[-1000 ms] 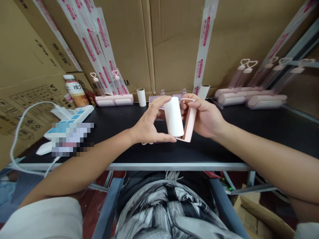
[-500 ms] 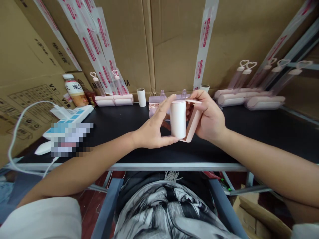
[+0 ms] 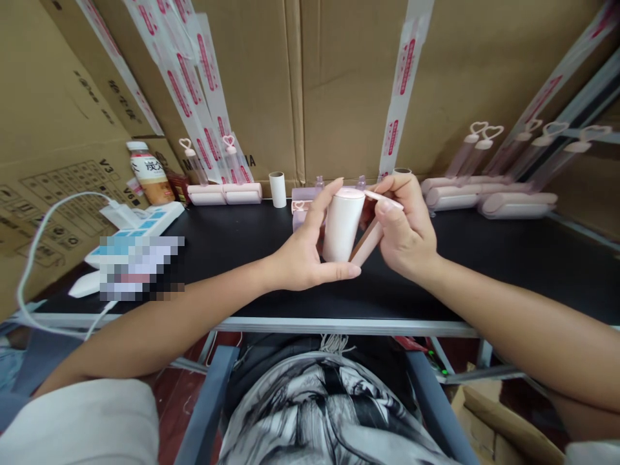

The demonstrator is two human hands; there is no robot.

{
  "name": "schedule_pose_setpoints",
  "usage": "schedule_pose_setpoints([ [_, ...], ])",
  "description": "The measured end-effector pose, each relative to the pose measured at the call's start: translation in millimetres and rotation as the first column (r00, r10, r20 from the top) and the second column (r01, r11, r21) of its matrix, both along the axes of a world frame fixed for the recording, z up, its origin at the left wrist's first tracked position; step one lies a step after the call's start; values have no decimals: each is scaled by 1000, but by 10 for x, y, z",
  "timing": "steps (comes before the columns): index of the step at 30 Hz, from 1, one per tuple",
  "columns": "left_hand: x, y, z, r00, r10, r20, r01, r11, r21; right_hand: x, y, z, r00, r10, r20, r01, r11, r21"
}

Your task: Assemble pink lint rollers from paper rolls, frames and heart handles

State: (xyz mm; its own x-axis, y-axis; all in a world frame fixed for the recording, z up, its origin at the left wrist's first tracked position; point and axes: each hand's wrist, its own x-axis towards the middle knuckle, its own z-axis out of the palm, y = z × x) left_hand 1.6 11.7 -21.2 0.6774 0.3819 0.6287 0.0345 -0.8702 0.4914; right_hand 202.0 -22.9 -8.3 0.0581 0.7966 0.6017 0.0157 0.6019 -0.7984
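A white roll [image 3: 343,227] with a pale pink round end stands slightly tilted in my left hand [image 3: 310,252]. The index finger is at its top and the thumb lies below its base. My right hand [image 3: 405,226] pinches a pink holder [image 3: 367,244] just right of the roll, with the thumb on the holder's upper end piece. The roll and the holder's lower end meet near my left thumb. Some fingers of both hands are hidden behind these parts. Behind the hands lies a purple holder [image 3: 303,194], partly covered.
A small white tube [image 3: 278,190] stands at the back. Pink rollers with heart-topped handles lie at back left [image 3: 243,193] and back right [image 3: 518,205]. A bottle [image 3: 150,174] and power strip [image 3: 140,232] are at left; cardboard [image 3: 349,84] walls the back.
The roll has tilted, its top leaning right and its base swinging left. The pink holder slants more, and my left thumb reaches further right under it. The view has shifted slightly.
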Motion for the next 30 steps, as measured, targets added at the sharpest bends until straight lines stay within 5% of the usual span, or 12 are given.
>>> schedule_pose_setpoints([
  [5,25,-4,17,999,43,-6,-43,998,51,19,18,12,1000,8,24,-9,998,63],
  [13,-240,210,119,991,105,-88,-73,947,313,187,52,181,947,220,236,-206,975,-82],
  [19,-348,301,208,953,140,-270,-22,918,396,260,149,161,850,482,213,-407,857,-315],
  [30,-375,290,234,879,306,-366,-65,837,544,216,226,63,883,453,125,-366,830,-422],
])
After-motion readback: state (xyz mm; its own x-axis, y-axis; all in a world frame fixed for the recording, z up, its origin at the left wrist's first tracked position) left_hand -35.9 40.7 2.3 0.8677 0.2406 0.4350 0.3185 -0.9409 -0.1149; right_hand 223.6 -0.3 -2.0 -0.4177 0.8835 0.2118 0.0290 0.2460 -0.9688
